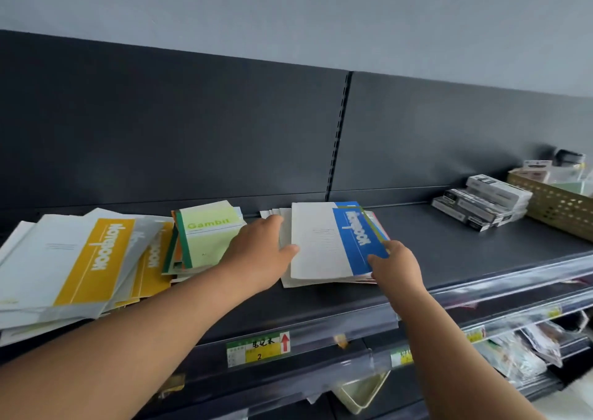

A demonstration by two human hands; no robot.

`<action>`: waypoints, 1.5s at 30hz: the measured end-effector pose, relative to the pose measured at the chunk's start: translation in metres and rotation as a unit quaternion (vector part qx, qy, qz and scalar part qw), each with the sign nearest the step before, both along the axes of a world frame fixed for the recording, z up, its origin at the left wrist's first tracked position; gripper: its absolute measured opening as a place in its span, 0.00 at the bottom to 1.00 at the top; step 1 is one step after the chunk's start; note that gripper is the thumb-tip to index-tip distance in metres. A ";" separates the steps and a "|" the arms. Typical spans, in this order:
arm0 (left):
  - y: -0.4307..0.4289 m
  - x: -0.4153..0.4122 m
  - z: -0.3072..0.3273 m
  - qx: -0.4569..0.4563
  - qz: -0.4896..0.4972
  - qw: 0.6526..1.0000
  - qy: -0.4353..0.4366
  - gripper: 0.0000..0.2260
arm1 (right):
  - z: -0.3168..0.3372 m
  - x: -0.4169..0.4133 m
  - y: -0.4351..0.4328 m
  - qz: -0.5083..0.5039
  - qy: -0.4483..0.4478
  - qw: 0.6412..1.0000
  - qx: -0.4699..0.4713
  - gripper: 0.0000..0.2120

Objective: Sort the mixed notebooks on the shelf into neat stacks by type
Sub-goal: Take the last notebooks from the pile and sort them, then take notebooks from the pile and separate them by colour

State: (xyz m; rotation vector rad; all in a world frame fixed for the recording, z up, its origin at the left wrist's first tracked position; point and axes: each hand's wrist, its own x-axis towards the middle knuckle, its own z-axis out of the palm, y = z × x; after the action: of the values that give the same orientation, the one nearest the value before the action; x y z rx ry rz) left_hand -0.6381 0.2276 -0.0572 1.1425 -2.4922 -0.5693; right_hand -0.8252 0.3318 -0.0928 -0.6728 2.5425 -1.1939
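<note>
Head view: blue notebook (330, 240) tops loose middle stack on dark shelf (449, 246). Left hand (260, 252) lies on stack's left side, fingers fairly straight, thumb against blue notebook's left edge. Right hand (396, 268) pinches its near right corner, thumb on blue band. Further left: green Gambit notebook (208, 233), then fanned yellow notebooks (93, 252). Far right: small boxes (481, 201), woven basket (552, 208)

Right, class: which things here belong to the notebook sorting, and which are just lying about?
Job: blue notebook stack, green Gambit notebooks, yellow notebooks, left hand, right hand.
Lying about: boxed packs, woven basket, price label.
</note>
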 end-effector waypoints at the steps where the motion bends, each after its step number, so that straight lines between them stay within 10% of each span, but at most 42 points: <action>1: -0.001 0.001 -0.001 -0.034 -0.004 0.999 -0.014 0.25 | -0.002 -0.001 -0.001 0.003 0.025 0.998 0.052 0.23; 6: -0.009 0.011 -0.008 -0.147 -0.019 0.987 -0.061 0.26 | -0.007 0.011 -0.009 0.037 0.159 0.971 0.176 0.24; 20: -0.045 0.133 0.001 -0.240 0.071 0.966 -0.071 0.28 | 0.043 0.143 -0.076 0.216 0.335 0.915 0.059 0.23; 45: -0.072 0.644 -0.009 -0.166 0.368 0.903 -0.149 0.29 | 0.014 0.620 -0.202 0.522 0.277 0.807 0.014 0.26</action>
State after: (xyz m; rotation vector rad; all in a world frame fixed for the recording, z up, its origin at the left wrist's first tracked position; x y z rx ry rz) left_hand 0.0061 0.1557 -0.0664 1.9592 -2.0030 0.2484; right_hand -0.2054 0.1301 -0.0785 -2.2582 1.8702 -0.5640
